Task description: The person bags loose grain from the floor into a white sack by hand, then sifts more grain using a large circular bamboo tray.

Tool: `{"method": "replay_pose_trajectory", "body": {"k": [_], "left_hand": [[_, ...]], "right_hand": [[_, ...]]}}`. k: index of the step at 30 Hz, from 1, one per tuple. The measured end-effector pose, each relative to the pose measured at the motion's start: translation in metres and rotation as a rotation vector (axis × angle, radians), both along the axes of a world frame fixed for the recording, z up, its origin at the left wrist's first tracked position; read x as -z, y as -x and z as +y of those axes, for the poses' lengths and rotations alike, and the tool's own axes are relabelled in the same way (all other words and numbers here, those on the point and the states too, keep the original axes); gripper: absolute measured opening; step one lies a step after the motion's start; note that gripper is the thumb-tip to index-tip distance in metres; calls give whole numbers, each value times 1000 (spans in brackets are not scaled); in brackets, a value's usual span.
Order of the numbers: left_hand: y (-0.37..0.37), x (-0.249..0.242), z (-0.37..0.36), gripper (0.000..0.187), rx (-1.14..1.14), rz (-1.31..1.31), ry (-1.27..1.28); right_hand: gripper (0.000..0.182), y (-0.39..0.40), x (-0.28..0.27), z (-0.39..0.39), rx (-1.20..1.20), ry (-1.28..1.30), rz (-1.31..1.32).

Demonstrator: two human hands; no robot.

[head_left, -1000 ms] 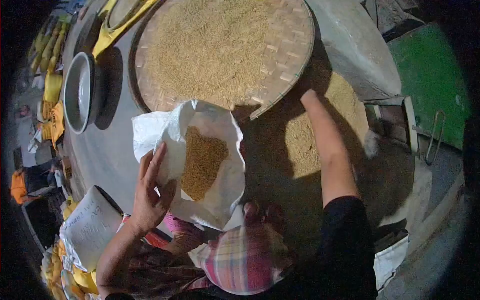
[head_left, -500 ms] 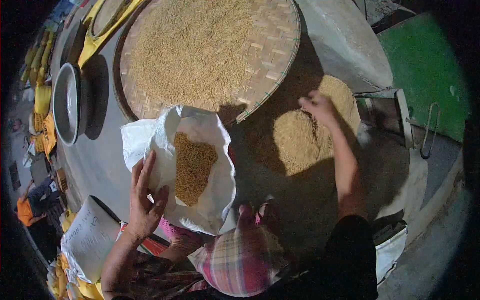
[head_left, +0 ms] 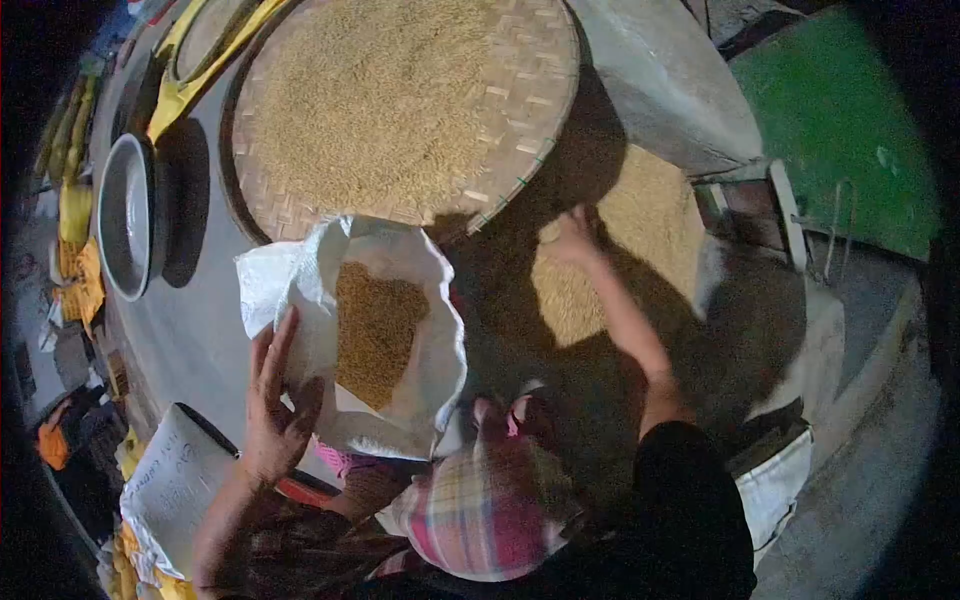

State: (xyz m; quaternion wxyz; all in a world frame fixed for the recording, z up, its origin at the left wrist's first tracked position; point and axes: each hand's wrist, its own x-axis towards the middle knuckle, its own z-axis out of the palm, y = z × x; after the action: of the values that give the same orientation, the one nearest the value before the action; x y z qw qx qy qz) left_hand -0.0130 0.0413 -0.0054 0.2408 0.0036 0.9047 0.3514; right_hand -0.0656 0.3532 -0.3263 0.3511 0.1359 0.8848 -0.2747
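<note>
A white woven sack (head_left: 445,330) stands with its mouth wide, and a heap of brown grain (head_left: 375,330) lies inside. My left hand (head_left: 275,410) rests against the sack's left side, fingers stretched out and thumb apart. To the right, paler grain (head_left: 650,215) is spread in a pile on the floor. Over the pile's left edge is my right hand (head_left: 577,243), palm down with its fingers apart and somewhat blurred; I see no grain held in it.
A large round woven bamboo tray (head_left: 530,85) covered with grain lies ahead. At left are a metal basin (head_left: 140,215) and a filled sack with writing (head_left: 175,480). A small opening with a pale frame (head_left: 785,215) and a green surface (head_left: 840,130) are at right.
My right hand has moved left and slightly down across the grain pile, whose left part looks flatter and more spread. My left hand stays at the sack. The whole view has shifted slightly.
</note>
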Motion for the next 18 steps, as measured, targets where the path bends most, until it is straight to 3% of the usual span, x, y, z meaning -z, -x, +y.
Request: {"method": "replay_pose_trajectory", "body": {"k": [1,3,7,9,11,14,16,18], "left_hand": [[0,-1,-1,64,7,1,-20],[0,-6,-1,65,94,61,28],[-4,-16,-7,68,127,77,76],[-4,-25,-6,67,206,99,109],[-7,-29,-5,67,138,65,131],[-8,-30,-10,68,214,71,81],[-9,-22,-14,67,206,85,13],[-7,-16,-15,66,195,100,-72]], "right_hand": [[73,-17,-1,-4,14,94,71],[70,-48,1,-21,267,122,260],[57,-57,6,-14,385,80,333],[47,-57,42,2,765,671,289],[54,-64,40,8,875,716,240],[63,-68,39,12,1041,841,201],[63,-70,3,6,1085,928,206],[61,-65,-118,-19,966,1188,217]]}}
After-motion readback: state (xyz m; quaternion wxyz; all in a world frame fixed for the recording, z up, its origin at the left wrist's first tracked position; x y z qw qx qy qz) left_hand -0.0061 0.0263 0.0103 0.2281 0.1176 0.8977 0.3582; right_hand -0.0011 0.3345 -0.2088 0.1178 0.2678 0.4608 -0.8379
